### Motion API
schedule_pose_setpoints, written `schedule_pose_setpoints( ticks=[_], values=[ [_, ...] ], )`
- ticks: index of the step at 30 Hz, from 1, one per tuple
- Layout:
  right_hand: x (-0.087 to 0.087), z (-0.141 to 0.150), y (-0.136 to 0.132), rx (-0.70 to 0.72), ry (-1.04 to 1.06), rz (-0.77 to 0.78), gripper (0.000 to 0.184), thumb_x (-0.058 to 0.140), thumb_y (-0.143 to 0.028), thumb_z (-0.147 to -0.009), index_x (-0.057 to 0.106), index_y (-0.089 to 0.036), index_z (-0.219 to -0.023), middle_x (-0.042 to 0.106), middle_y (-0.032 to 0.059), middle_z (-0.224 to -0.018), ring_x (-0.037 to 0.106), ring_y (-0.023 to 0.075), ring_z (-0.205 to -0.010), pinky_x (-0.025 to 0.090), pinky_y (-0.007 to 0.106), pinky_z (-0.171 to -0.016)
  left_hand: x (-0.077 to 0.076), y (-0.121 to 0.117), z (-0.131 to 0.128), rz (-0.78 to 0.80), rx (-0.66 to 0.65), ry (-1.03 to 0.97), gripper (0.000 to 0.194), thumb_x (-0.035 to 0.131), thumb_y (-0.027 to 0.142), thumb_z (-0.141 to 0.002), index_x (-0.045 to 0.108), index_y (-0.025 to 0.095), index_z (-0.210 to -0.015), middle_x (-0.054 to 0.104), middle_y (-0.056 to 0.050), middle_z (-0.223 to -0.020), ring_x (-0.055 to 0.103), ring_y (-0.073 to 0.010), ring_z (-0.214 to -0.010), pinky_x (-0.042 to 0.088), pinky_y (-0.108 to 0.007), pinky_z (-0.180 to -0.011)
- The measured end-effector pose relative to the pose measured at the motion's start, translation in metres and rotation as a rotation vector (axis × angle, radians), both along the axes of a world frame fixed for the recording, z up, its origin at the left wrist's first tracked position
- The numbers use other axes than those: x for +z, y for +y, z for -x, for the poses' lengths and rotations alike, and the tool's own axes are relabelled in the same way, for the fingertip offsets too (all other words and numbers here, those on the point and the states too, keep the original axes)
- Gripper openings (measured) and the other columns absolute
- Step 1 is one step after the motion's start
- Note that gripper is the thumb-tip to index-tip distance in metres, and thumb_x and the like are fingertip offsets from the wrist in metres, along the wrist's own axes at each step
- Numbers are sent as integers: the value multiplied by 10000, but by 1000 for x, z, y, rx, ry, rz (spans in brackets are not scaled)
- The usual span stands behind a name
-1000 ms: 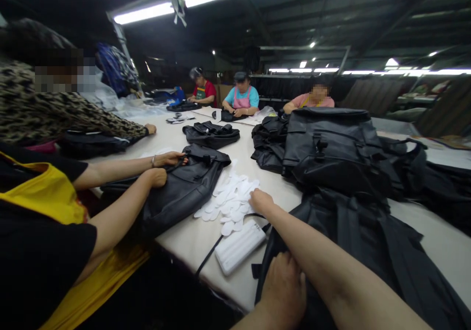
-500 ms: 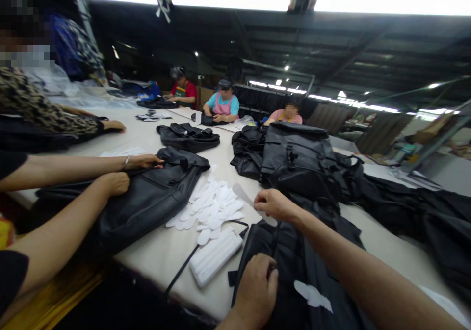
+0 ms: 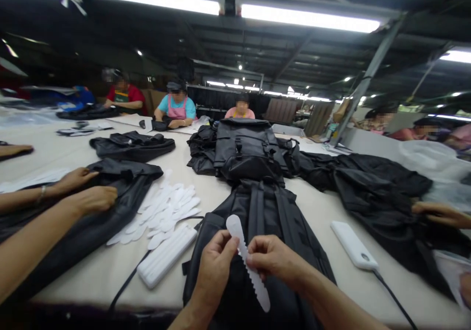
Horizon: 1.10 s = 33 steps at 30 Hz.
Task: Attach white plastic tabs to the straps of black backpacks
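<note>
A white paper-like strip point(image 3: 258, 288) with rounded ends and a scalloped edge is pinched between both my hands. My left hand point(image 3: 218, 259) grips it near its upper end, thumb on top. Lower along the strip, my right hand point(image 3: 274, 260) has its fingers closed on the other edge. Beneath them lies a black backpack point(image 3: 235, 202), straps facing up. To the left of it is a pile of similar white strips point(image 3: 171, 202), beside a white ribbed device point(image 3: 167, 256) with a black cord.
A co-worker's hands point(image 3: 90, 192) handle a black bag point(image 3: 128, 207) on the left. Another black backpack point(image 3: 243, 148) stands ahead. At right are a white corded device point(image 3: 353, 244), more black bags point(image 3: 379, 188) and another person's hand point(image 3: 441, 214). Several people sit across the table.
My right hand has come back from beside the pile with a strip, and my left hand now holds it too. The view has swung right; the co-worker's hands stay on the left bag.
</note>
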State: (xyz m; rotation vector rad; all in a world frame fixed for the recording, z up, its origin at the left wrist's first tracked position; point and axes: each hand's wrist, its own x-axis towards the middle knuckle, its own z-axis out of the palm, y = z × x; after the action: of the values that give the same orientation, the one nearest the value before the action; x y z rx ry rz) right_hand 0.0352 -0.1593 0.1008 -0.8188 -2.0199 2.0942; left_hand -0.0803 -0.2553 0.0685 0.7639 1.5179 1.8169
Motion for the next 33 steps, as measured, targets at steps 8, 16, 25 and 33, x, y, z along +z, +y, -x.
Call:
schedule_pose_setpoints(
  ticks=[8, 16, 25, 33],
  values=[
    [-5, -53, 5, -196, 120, -707, 85, 519, -178, -755, 597, -173, -721, 565, -4, -689, 534, 108, -645, 427, 222, -621, 6, 1, -41, -250, -16, 567, 77, 577, 189, -773, 652, 192, -789, 590, -6, -764, 564, -123, -725, 458, -221, -671],
    [-13, -94, 14, -456, 253, -1188, 162, 462, -123, -818, 601, -189, -866, 564, 53, -913, 554, 140, -852, 441, 254, -783, 4, 12, -66, -436, -127, 1036, 298, 530, 53, -766, 651, 237, -967, 583, -44, -896, 588, -134, -807, 506, -250, -699],
    [-21, -114, 19, -518, 289, -1249, 195, 450, -136, -837, 596, -201, -949, 558, 71, -959, 562, 148, -880, 467, 267, -791, -1, 20, -79, -447, -159, 1057, 339, 545, 11, -744, 650, 223, -987, 587, -44, -884, 579, -132, -803, 496, -245, -694],
    [-29, -125, 7, -292, 163, -1319, 199, 445, -199, -861, 636, -184, -915, 610, 70, -847, 554, 157, -799, 436, 279, -726, 1, 27, -95, -176, -191, 702, 98, 592, 170, -751, 680, 193, -789, 635, -16, -760, 586, -135, -723, 463, -237, -680]
  ],
)
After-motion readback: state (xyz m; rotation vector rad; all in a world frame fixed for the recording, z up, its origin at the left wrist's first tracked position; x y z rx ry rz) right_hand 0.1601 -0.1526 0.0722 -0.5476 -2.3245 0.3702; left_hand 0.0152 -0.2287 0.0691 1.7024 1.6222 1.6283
